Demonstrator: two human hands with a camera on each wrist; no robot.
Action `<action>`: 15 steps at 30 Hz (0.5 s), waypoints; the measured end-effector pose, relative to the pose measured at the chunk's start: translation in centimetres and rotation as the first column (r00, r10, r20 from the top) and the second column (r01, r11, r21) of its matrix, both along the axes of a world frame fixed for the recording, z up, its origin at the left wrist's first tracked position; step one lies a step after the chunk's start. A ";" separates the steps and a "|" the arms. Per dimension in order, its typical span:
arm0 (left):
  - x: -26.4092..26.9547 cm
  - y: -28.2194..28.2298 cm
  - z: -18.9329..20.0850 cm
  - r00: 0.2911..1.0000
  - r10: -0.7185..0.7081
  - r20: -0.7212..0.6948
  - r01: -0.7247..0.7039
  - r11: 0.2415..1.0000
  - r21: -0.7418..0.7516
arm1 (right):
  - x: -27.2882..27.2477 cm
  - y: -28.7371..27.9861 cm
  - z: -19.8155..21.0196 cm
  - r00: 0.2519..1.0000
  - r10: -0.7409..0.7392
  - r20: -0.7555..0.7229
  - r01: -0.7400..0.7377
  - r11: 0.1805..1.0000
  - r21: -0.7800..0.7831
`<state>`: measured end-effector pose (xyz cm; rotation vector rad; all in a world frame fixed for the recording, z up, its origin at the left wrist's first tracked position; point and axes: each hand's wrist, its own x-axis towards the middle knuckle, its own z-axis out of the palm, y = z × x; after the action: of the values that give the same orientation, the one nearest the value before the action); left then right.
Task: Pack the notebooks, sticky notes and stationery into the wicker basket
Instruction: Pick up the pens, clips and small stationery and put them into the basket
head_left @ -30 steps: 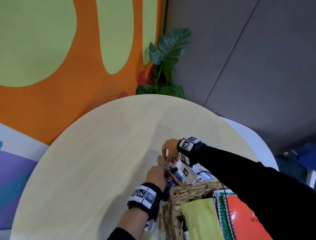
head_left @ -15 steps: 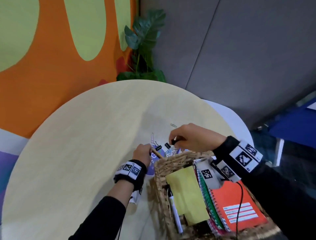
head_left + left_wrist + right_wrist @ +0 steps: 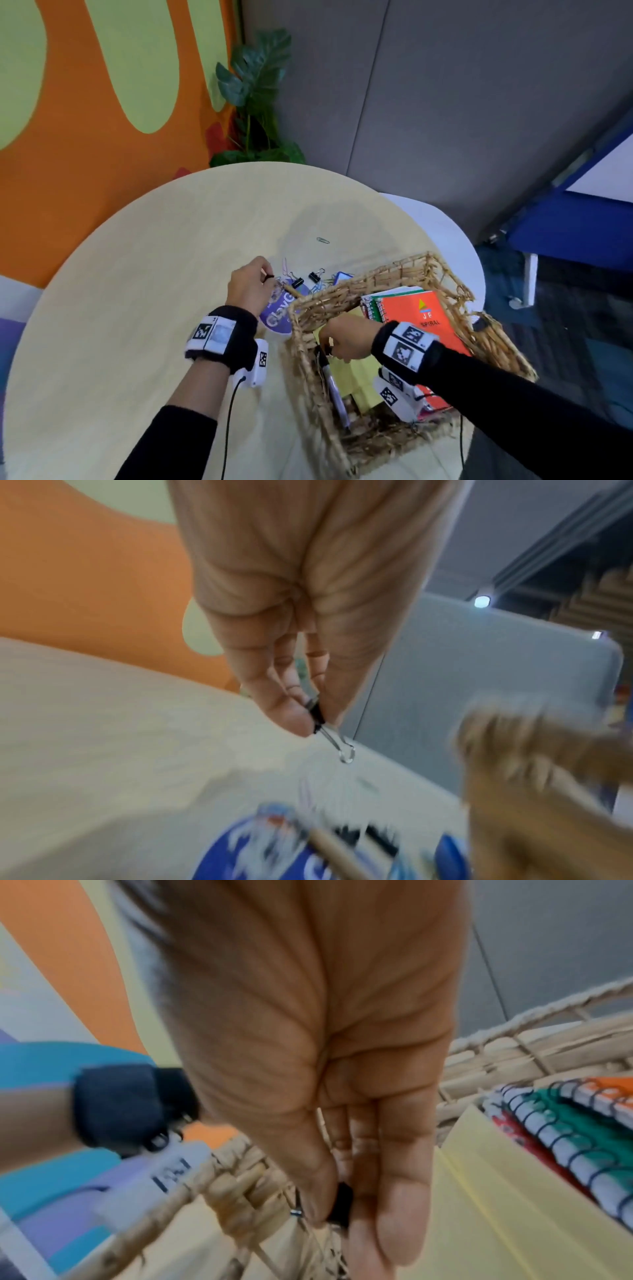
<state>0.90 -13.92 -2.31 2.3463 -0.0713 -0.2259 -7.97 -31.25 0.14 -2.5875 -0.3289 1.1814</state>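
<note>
The left hand [image 3: 248, 286], at centre frame on the table [image 3: 137, 274], pinches a black binder clip [image 3: 316, 715] between thumb and fingers. The right hand [image 3: 346, 337], lower centre inside the wicker basket [image 3: 411, 270], pinches another black clip [image 3: 342, 1204] above the yellow sticky notes [image 3: 356, 373], beside the orange notebook [image 3: 424, 315].

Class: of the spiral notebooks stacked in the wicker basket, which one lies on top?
The orange notebook. Its whole cover shows in the basket, while the green notebook and the red one beneath show only their edges beside the spirals.
</note>
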 end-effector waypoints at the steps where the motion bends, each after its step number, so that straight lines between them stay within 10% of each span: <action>1: -0.6 0.4 1.1 0.999 -0.006 0.035 0.007 1.000 -0.028 | 0.6 0.4 -0.6 1.000 0.000 0.019 0.000 1.000 -0.024; 10: -8.0 1.5 4.9 0.986 -0.153 0.064 0.159 0.980 -0.116 | 2.3 2.3 -1.9 0.994 0.048 0.096 -0.033 0.988 -0.151; 15: -9.1 0.2 4.0 0.977 -0.213 0.013 0.214 0.976 -0.043 | 1.4 0.0 2.2 0.958 -0.220 0.182 0.185 0.964 0.189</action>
<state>-8.22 -13.72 1.64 2.2947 -0.3307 -0.3162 -6.52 -31.23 2.36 -2.5226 -0.1887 0.7873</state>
